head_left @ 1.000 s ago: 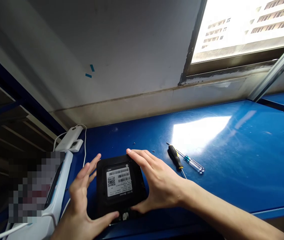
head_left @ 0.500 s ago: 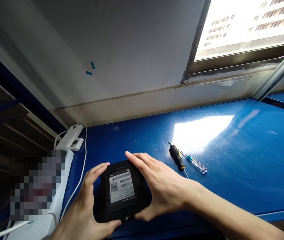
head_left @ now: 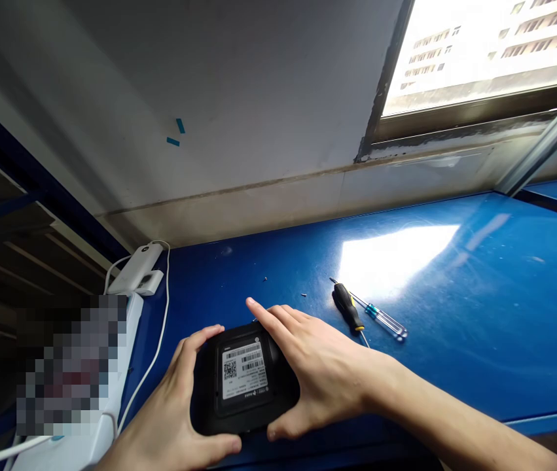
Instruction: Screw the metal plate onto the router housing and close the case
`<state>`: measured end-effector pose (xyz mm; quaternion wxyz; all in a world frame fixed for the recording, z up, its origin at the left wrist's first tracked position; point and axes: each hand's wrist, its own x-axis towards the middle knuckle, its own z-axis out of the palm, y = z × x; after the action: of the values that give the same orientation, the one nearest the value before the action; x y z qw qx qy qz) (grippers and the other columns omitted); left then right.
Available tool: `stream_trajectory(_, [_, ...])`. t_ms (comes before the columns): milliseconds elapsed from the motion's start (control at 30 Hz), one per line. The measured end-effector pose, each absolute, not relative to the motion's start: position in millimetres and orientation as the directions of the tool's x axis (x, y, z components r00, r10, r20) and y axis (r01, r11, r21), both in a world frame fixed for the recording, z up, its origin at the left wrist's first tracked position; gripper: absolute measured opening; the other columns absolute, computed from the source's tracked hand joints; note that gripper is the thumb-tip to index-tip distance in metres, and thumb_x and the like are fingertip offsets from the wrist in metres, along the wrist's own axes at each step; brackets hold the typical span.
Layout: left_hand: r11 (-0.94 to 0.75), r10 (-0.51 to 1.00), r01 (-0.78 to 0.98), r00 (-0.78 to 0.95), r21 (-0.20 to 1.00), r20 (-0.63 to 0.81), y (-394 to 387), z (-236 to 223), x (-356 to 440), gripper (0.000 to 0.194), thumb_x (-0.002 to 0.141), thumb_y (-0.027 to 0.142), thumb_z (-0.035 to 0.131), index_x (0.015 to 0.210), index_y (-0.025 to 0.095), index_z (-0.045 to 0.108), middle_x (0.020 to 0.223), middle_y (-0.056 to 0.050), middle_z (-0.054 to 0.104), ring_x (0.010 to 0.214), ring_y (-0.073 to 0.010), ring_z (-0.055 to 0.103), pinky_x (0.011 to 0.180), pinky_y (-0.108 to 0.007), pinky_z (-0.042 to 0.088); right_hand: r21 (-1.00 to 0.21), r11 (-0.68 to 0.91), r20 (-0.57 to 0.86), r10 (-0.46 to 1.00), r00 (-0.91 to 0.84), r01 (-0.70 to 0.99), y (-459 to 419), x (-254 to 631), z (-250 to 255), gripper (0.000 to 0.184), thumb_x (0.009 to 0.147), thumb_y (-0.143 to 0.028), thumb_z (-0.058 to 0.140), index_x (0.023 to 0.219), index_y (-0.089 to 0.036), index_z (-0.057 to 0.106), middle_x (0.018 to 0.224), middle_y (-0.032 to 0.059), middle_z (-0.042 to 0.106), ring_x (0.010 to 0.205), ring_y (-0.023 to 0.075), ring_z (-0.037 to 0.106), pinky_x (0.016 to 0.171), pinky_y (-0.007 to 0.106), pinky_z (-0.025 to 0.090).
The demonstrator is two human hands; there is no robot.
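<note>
Between my hands is a square black plastic box [head_left: 278,389] with rounded corners. Its upward face carries a white label [head_left: 245,371] printed with barcodes and a QR code. My left hand [head_left: 180,392] grips the box's left side, thumb along the near edge and fingers at the far left corner. On the opposite side my right hand [head_left: 307,366] clasps the box, thumb at the near edge, with the index finger stretched out past the far edge. The underside of the box is hidden.
Right of my hands, a black-and-yellow screwdriver [head_left: 347,307] lies against a clear-handled screwdriver [head_left: 386,322] on the blue table [head_left: 479,327]. Two small screws, one [head_left: 304,294] nearer the tools and another [head_left: 265,279], lie beyond the box. A white cable [head_left: 164,314] and white adapter [head_left: 137,268] are at left.
The box has shifted slightly right and tilted a little in my hands, and both hands have moved with it. The screwdrivers and screws stay where they were.
</note>
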<state>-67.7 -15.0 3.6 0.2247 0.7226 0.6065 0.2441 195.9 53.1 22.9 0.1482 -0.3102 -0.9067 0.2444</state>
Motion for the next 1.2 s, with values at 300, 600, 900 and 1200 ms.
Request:
stream_trajectory(300, [-0.056,0.992,0.735,0.119,0.675,-0.048,-12,15,-60,0.103,0.054,0.012,0.082,0.147,0.035,0.045,0.154,-0.011,0.052,0.145,-0.0365,0.051,0.122,-0.061,0.039,-0.48,0.703,0.086,0.634,-0.769,0.526,52,195,26,0.151,0.059,-0.072,0.087,0.169,-0.018,-0.002,0.138,0.0208,0.056,0.121,0.0417,0.06,0.107,0.056,0.049])
stream_trajectory(600, [0.047,0.98,0.719,0.1,0.693,-0.171,-9,27,-54,0.104,0.051,0.012,0.086,0.145,0.032,0.046,0.158,-0.011,0.05,0.148,-0.0355,0.046,0.126,-0.057,0.033,-0.452,0.727,0.118,0.622,-0.774,0.516,52,196,27,0.144,0.062,-0.075,0.083,0.169,-0.02,0.003,0.131,0.018,0.058,0.111,0.0382,0.064,0.101,0.053,0.053])
stream_trajectory(900, [0.014,0.975,0.736,0.141,0.676,-0.173,-8,20,-58,0.112,0.051,0.016,0.096,0.149,0.031,0.045,0.162,-0.013,0.048,0.151,-0.0366,0.044,0.126,-0.056,0.032,-0.423,0.714,0.064,0.639,-0.767,0.559,50,193,29,0.142,0.063,-0.079,0.079,0.169,-0.019,0.007,0.129,0.0183,0.058,0.108,0.0383,0.065,0.098,0.054,0.055])
stream_trajectory(1200, [-0.035,0.969,0.804,0.173,0.594,-0.176,-8,20,-62,0.124,0.052,0.028,0.101,0.16,0.032,0.042,0.17,-0.008,0.039,0.156,-0.0339,0.037,0.128,-0.051,0.03,-0.449,0.714,0.066,0.627,-0.776,0.538,51,193,24,0.148,0.058,-0.085,0.08,0.169,-0.02,0.007,0.135,0.0199,0.058,0.114,0.041,0.065,0.104,0.057,0.052])
